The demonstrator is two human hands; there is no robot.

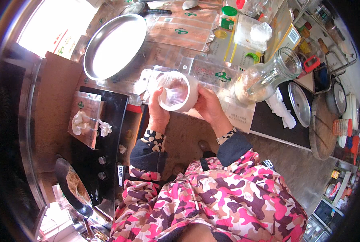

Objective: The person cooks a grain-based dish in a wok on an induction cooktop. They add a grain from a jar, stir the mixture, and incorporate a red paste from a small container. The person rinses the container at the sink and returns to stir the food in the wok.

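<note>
Both of my hands hold a white round container (193,90) tilted above the table's near edge. Its round mouth faces up toward me, and clear, shiny plastic shows inside; I cannot tell whether this is a lining or see-through wall. My left hand (158,106) grips the left side, with the thumb at the rim. My right hand (208,104) wraps the right side, its fingers partly hidden behind the container. Flattened clear printed bags (208,71) lie beneath and beyond it. To the right leans a glass jar (252,83) with pale grainy contents.
A large oval-looking metal tray (88,57) lies at back left. On the left, a black stovetop (107,121) bears crumpled tissues (81,122); a wok (71,178) stands nearer. A green-lidded jar (228,18), a metal lid (299,104) and a round wooden board (322,130) are rightward.
</note>
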